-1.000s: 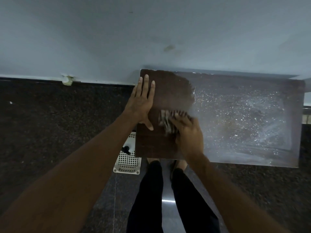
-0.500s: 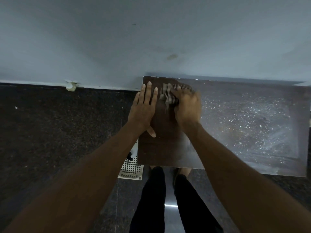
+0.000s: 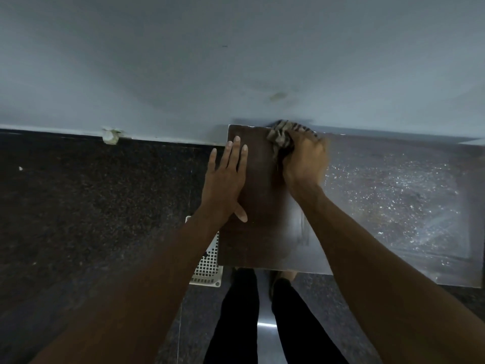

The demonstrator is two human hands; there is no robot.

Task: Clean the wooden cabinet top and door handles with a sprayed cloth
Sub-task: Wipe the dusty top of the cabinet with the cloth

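At cabinet top point(image 3: 265, 206) rear edge: cloth point(image 3: 282, 136) under right hand point(image 3: 305, 161).

A single wide-angle camera worn on the head looks steeply down from close above the cabinet top point(image 3: 262, 232), facing the wall point(image 3: 236, 61) along its far edge, taking in the floor point(image 3: 78, 206) beyond its left edge and the person's legs point(image 3: 238, 324) below its near edge.

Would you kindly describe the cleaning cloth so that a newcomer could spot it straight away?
Find the dark brown wooden cabinet top against the pale wall. At its far edge, the right hand grips a crumpled cloth; its dark-and-light stripes set it apart from the plain wood.
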